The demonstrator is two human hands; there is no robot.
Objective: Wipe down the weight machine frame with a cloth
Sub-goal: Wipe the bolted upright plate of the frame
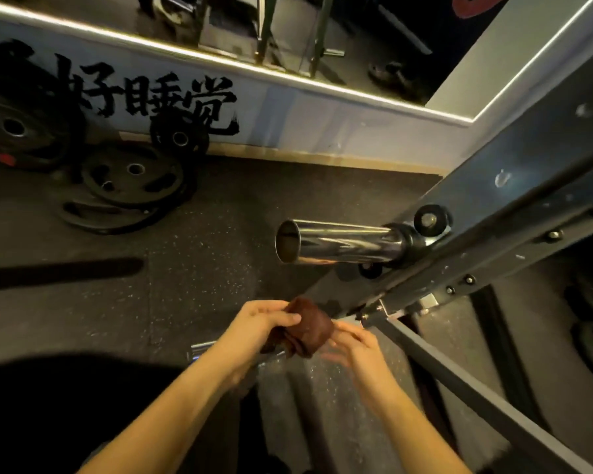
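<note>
Your left hand [264, 318] grips the bunched brown cloth [303, 328]; your right hand [355, 340], fingers loosely spread, touches its other side. The machine's grey frame beam [514, 213] runs diagonally up and right, nearer your right hand.

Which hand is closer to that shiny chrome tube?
Left. The left hand sits almost directly below the chrome tube; the right hand is lower and further right.

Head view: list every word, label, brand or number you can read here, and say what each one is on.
"好睡觉": large black brush characters on the pale wall band under the mirror; characters further left are cut off, unreadable.
Weight plates on the floor: any markings too dark to read.
Machine frame, chrome sleeve, cloth: no text.
</note>
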